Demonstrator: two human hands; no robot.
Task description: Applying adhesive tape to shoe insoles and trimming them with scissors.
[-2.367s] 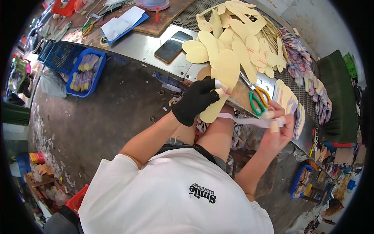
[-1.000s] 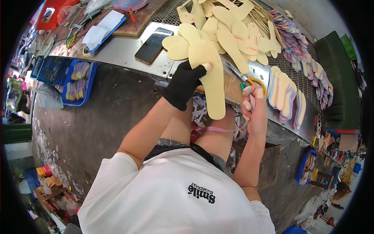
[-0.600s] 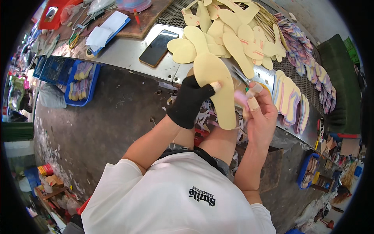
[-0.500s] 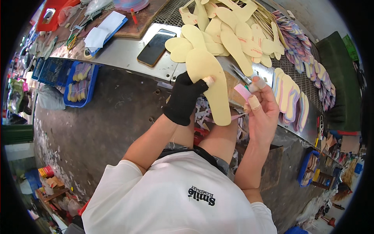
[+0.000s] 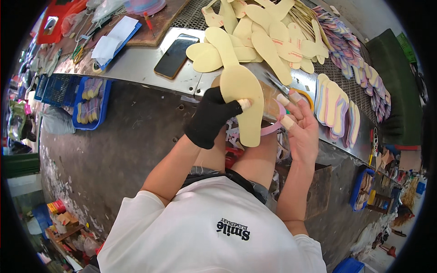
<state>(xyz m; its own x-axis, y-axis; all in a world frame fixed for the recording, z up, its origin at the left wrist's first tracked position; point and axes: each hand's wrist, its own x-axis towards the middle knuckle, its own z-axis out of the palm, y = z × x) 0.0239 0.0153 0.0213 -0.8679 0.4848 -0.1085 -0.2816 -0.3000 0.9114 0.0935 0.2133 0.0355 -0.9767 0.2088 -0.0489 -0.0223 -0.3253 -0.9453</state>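
My left hand (image 5: 211,119), in a black fingerless glove, grips a long pale yellow foam sole (image 5: 243,98) by its left edge and holds it upright in front of my chest. My right hand (image 5: 302,129), with tape wrapped around several fingertips, is just to the right of the sole. It pinches a thin pink strip (image 5: 273,129) that curves along the sole's lower right edge. Both hands hover over my knees, below the front edge of the metal workbench (image 5: 136,75).
On the bench lie a heap of yellow sole cut-outs (image 5: 259,32), a black phone (image 5: 175,55), scissors (image 5: 277,84), a row of coloured striped soles (image 5: 337,107) and white papers (image 5: 114,38). Blue baskets (image 5: 91,102) of soles sit on the floor at left.
My right hand has left the scissors on the bench and come down to the sole's right edge with the pink strip. The sole has tilted slightly and stays in my left hand.
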